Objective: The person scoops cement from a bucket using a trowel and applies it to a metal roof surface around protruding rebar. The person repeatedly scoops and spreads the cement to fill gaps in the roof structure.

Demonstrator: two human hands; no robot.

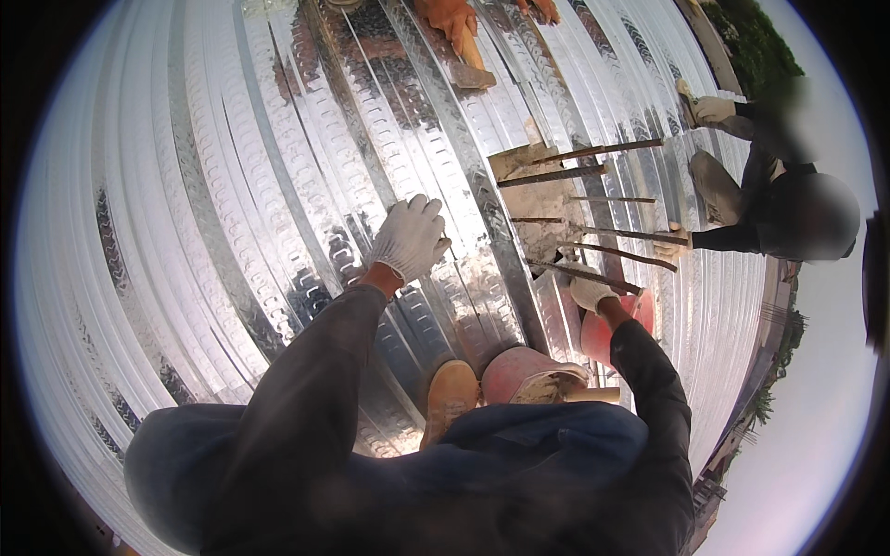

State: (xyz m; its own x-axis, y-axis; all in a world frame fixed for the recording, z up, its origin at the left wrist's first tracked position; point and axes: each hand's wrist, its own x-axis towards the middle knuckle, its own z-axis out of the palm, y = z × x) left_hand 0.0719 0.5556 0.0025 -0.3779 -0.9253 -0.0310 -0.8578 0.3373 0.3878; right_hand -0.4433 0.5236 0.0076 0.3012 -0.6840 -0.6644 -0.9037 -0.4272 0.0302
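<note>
Surface: Ribbed, silvery metal decking [199, 213] fans out in every direction, its dimpled strips glaring in daylight.
Setting: An open-air site, with pale sky [788, 445] and green trees [751, 46] past the deck's right-hand side.
Opening: A rough concrete patch [540, 206] interrupts the metal; rusty steel bars [616, 236] project from it toward the right.
Near bucket: Red and grimy, the near bucket [519, 371] sits beside the wearer's tan shoe [451, 398]; I see a wooden handle [593, 395] at its mouth, other contents unclear.
Far bucket: A second red bucket [598, 345] stands behind the right forearm, its inside hidden from me.
Left hand: The gloved left hand [408, 236] is loosely spread above the decking, holding nothing; contact I cannot tell.
Right hand: The gloved right hand [591, 287] is at the lowest bars, just right of the concrete, fingers partly hidden; I cannot tell whether it grips one.
Crew: A bare hand [447, 18] holds a hammer [471, 76]; a dark-sleeved person [769, 222] crouches right.
</note>
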